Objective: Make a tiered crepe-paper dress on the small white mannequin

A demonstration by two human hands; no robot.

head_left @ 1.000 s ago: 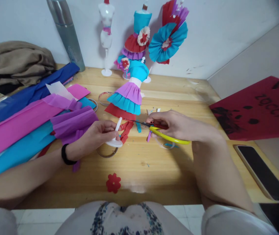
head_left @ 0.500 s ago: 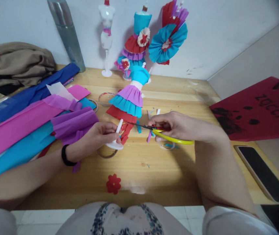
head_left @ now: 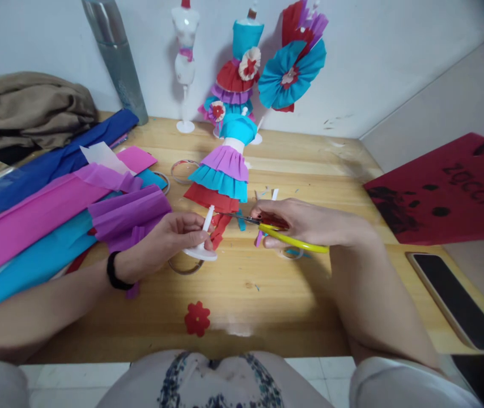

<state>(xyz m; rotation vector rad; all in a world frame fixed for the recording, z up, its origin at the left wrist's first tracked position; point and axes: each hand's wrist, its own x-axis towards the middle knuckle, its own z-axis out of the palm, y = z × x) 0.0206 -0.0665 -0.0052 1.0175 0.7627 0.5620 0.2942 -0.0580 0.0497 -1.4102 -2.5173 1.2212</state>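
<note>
My left hand [head_left: 189, 231] pinches a white stand [head_left: 207, 224] with a round base. Just above its stem, a small dress form [head_left: 237, 131] leans back, dressed in crepe paper: blue top, white waist, purple, blue and red ruffles [head_left: 212, 197]. Whether the stem joins the form under the skirt I cannot tell. My right hand [head_left: 287, 224] grips scissors [head_left: 293, 238] with yellow handles, blades pointing left at the red hem. A cut red paper strip [head_left: 220, 229] lies or hangs beneath the blades, beside my left fingers.
Crepe paper rolls [head_left: 46, 226] lie at left, by a brown cloth [head_left: 29, 113] and a bottle [head_left: 117, 62]. Dressed mannequins [head_left: 246, 42] and a bare one [head_left: 185, 68] stand at the wall. Tape [head_left: 292, 253], a red paper flower [head_left: 197, 318], a phone [head_left: 454, 300] and a red bag [head_left: 450, 192] are around.
My right hand and the scissors have shifted slightly left. The top of the dress form has tipped a little to the left; my left hand has barely moved.
</note>
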